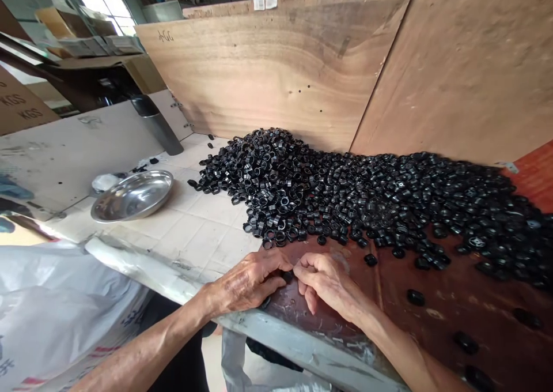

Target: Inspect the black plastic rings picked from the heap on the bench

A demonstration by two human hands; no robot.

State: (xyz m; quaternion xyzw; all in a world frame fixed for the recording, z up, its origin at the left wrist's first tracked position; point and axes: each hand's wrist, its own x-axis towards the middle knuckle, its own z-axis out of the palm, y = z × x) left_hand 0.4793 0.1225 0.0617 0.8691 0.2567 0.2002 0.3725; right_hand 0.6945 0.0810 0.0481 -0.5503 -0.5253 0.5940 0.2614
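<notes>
My left hand (254, 278) is low over the front of the work surface, its thumb and fingers closed around a small black part (287, 276). Right beside it, my right hand (322, 276) has thumb and forefinger pinched together near that part; whatever the pinch holds is too small to make out. Another dark piece (265, 302) shows beneath my left hand at the table edge. Behind both hands lies a long heap of small black parts, with open rings (270, 173) on the left and more solid-looking caps (397, 199) on the right.
A shallow metal bowl (133, 197) and a dark bottle (159, 125) stand on the left. Wooden boards (268, 69) wall off the back. Loose black pieces (415, 297) lie at the right on the reddish-brown surface (389, 323). A white sack (56, 317) is at lower left.
</notes>
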